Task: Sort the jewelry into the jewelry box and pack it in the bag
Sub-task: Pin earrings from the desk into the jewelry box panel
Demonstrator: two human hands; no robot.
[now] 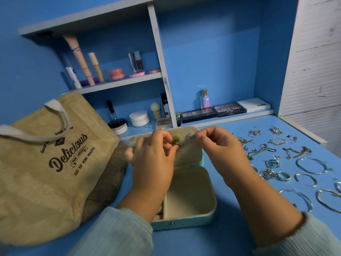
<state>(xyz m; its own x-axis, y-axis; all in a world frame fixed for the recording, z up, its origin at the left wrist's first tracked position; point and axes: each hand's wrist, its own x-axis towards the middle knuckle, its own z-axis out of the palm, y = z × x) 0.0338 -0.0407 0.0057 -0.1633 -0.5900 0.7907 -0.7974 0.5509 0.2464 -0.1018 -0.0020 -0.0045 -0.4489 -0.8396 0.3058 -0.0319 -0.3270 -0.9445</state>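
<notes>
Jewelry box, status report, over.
Left hand pinching green earring at open lid. Right hand holding lid edge. Jewelry box compartments empty; nothing blocking.

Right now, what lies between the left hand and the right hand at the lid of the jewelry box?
In the head view, a silver triangular earring sits on the lid between the left hand and right hand, beside the green earring that the left hand pinches.

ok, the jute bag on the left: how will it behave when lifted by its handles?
The jute bag probably flops: it already slumps sideways on the desk. Its handles look soft, so likely sagging. Apparently light; contents unseen.
</notes>
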